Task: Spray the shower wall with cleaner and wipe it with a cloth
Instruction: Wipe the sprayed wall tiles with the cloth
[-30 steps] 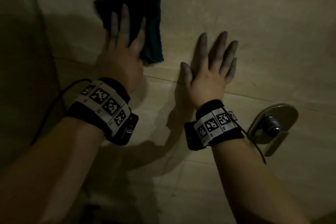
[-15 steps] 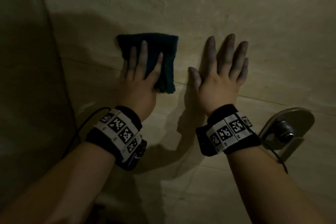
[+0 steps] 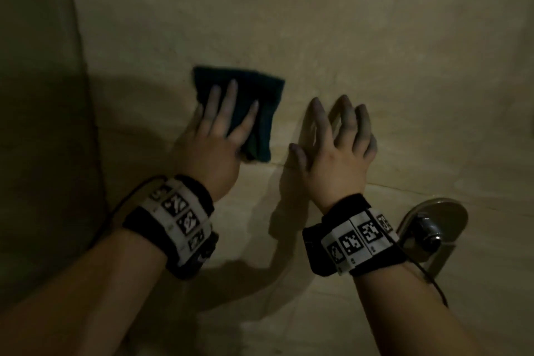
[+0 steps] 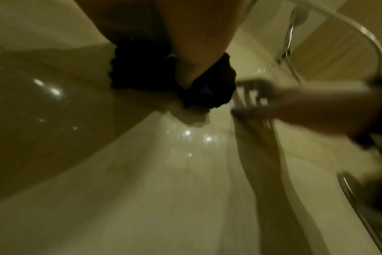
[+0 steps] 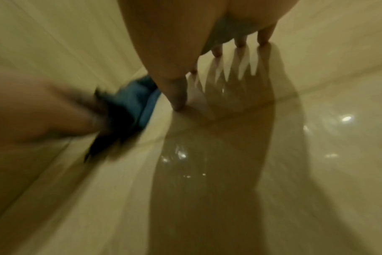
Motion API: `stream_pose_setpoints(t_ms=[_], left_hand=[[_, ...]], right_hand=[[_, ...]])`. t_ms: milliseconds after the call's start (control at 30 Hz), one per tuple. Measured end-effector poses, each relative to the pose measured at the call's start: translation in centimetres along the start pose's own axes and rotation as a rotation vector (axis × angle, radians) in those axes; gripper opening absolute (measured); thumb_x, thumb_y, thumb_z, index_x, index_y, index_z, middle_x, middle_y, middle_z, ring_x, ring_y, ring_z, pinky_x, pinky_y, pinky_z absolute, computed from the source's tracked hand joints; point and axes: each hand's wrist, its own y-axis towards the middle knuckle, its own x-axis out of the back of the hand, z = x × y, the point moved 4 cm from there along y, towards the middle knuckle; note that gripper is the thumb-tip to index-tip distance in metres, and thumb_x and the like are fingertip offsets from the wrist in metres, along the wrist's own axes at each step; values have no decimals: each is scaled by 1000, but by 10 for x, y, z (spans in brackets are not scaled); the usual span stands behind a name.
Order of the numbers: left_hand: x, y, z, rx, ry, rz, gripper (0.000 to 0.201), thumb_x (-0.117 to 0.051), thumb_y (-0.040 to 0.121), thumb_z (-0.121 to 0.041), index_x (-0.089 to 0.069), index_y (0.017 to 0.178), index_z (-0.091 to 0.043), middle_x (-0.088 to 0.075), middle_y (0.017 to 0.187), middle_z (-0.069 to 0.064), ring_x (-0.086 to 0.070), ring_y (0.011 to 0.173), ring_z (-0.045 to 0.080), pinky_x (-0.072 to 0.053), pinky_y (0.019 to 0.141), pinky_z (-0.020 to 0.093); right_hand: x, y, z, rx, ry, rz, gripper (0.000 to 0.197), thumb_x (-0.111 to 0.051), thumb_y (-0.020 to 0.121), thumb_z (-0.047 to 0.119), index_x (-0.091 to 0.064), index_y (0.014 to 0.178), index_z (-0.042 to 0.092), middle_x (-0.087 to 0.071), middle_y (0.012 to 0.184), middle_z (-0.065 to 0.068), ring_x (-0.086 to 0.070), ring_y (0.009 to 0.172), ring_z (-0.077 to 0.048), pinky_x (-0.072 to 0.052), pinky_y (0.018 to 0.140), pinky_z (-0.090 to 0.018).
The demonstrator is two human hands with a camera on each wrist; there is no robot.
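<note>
1. left hand (image 3: pixel 211 150) lies flat on the cloth (image 3: pixel 260 101), fingers straight and spread, pressing it to the wall (image 3: pixel 375 37). nothing is curled round the fabric.
2. cloth is dark teal, folded, roughly square in the head view. its lower edge sits just above a horizontal tile joint. top and right side show past the fingers.
3. right hand (image 3: pixel 335 153) is beside the cloth, apart from it, holding nothing. fingers spread and arched, tips and thumb on the wall, palm lifted off the tile.
4. right wrist view: fingertips (image 5: pixel 240 44) meet their own reflections on the glossy tile, thumb tip down on the wall too. the cloth (image 5: pixel 137 103) shows blue here, blurred, with the left hand (image 5: pixel 44 112) on it.
5. left wrist view: cloth (image 4: pixel 146 72) bunched dark under the left hand (image 4: pixel 196 34); the right hand (image 4: pixel 305 107) is blurred to the side.
6. both wrists carry black bands with white marker tags; a thin cable runs from each.
7. a chrome valve handle (image 3: pixel 430 234) on a round plate sits low on the wall, near the right wrist.
8. a shower hose (image 4: pixel 371 39) and handset (image 4: pixel 299 15) show at the top right of the left wrist view.
9. light is dim; hand shadows fall on the tile below both hands. wall corner stands to the left of the cloth.
</note>
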Motion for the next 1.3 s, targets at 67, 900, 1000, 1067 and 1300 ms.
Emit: stream_pose_setpoints(t_ms=[67, 900, 1000, 1067, 1300], left_hand=[[-9, -9, 2, -15, 38, 5, 73, -48, 88, -12, -12, 150, -24, 2, 157, 7, -2, 142, 26, -7, 114, 44], [44, 58, 30, 23, 42, -3, 69, -31, 90, -23, 8, 147, -31, 16, 155, 3, 6, 146, 30, -7, 118, 47], [45, 59, 29, 43, 49, -10, 70, -35, 91, -20, 6, 147, -30, 17, 155, 3, 5, 146, 30, -14, 118, 47], [38, 46, 29, 31, 54, -63, 66, -30, 84, -22, -17, 148, -24, -12, 158, 13, -12, 141, 34, -35, 108, 54], [19, 5, 41, 88, 58, -7, 92, -69, 71, -4, -17, 144, -26, -20, 154, 17, -13, 137, 25, -39, 101, 53]], right_hand=[[7, 6, 3, -6, 36, -2, 67, -52, 83, 48, -26, 143, 31, -27, 152, -15, -12, 138, -29, -24, 107, -55], [45, 74, 27, 144, 46, 196, 67, -34, 94, 52, 3, 148, 39, 15, 158, -1, 18, 144, -24, 12, 110, -38], [48, 75, 29, 132, 70, 187, 67, -38, 93, 51, -2, 148, 39, 10, 159, -3, 13, 145, -26, 8, 113, -41], [50, 75, 31, 124, 77, 187, 67, -41, 92, 49, -6, 148, 37, 6, 159, -4, 10, 146, -27, 3, 115, -44], [58, 78, 45, 110, 122, 164, 62, -46, 92, 39, -18, 147, 32, -2, 158, -10, 5, 145, -30, -5, 116, -48]])
